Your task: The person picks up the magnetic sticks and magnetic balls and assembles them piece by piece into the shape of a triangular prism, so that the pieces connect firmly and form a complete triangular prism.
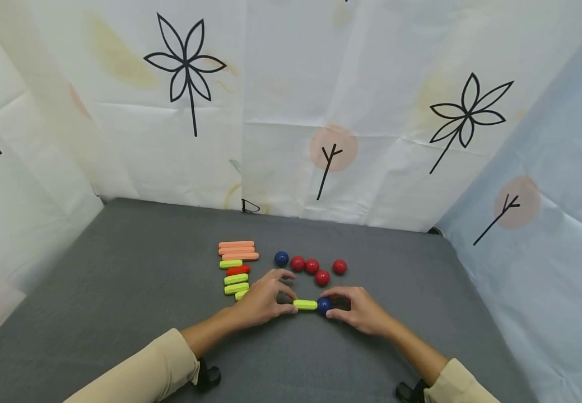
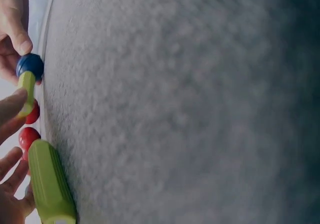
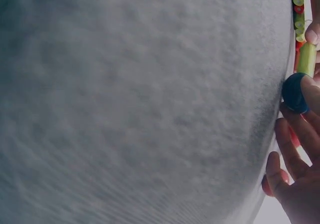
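Observation:
A yellow-green ridged rod (image 1: 305, 305) lies between the two hands, its right end against a dark blue ball (image 1: 324, 305). My left hand (image 1: 265, 299) pinches the rod's left end between thumb and finger. With thumb and fingers, my right hand (image 1: 361, 310) grips the blue ball from the right. The left wrist view shows the same rod (image 2: 27, 86) meeting the blue ball (image 2: 30, 65) end-on. In the right wrist view the thumb lies over the ball (image 3: 294, 93), beside the rod (image 3: 306, 59).
Left of the hands lie several yellow-green rods (image 1: 236, 279), a red rod (image 1: 238, 270) and orange rods (image 1: 237, 251). Behind the hands sit another blue ball (image 1: 281, 258) and several red balls (image 1: 312, 266). A patterned white cloth (image 1: 280, 168) borders the grey table (image 1: 144, 268).

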Available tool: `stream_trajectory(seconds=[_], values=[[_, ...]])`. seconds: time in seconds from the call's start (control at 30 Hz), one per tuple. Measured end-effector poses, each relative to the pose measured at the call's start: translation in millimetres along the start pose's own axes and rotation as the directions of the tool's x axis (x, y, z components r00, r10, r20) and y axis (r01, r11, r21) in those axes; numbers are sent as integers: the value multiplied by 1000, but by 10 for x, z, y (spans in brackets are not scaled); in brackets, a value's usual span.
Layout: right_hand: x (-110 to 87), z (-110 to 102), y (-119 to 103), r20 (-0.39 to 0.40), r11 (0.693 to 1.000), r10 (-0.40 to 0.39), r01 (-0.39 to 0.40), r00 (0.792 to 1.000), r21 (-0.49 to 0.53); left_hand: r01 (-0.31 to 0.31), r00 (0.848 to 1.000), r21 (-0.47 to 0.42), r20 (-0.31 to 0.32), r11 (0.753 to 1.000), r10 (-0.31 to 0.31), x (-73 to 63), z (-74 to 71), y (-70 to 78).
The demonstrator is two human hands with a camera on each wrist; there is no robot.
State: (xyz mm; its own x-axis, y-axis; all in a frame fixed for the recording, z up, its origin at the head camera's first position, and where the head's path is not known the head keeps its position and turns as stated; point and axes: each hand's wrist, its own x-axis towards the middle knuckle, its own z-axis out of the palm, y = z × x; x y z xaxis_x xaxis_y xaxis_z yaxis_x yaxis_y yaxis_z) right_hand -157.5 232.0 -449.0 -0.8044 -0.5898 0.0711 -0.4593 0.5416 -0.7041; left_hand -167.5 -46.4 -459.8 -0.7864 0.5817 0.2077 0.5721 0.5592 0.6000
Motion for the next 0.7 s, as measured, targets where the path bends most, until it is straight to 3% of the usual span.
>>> stream_trajectory(seconds=[0.2,0.33,0.43,0.53,0.7], values=[[-20,-59,14,5,1000,5,-4,1000,-9,-23,997,-76,-75,997,17,71,-166,-117],[-48,-90,17,11,1000,18,-18,1000,-23,-37,987,-96,-159,995,21,213,-277,-236],[-53,-95,19,19,999,36,-35,999,-23,-30,984,-81,-179,996,15,331,-333,-325],[-57,-97,27,15,999,36,-35,999,-21,-6,989,-86,-145,996,-6,426,-372,-397],[-52,-90,47,0,1000,15,-15,1000,-19,67,998,-79,-12,995,-68,496,-406,-472]])
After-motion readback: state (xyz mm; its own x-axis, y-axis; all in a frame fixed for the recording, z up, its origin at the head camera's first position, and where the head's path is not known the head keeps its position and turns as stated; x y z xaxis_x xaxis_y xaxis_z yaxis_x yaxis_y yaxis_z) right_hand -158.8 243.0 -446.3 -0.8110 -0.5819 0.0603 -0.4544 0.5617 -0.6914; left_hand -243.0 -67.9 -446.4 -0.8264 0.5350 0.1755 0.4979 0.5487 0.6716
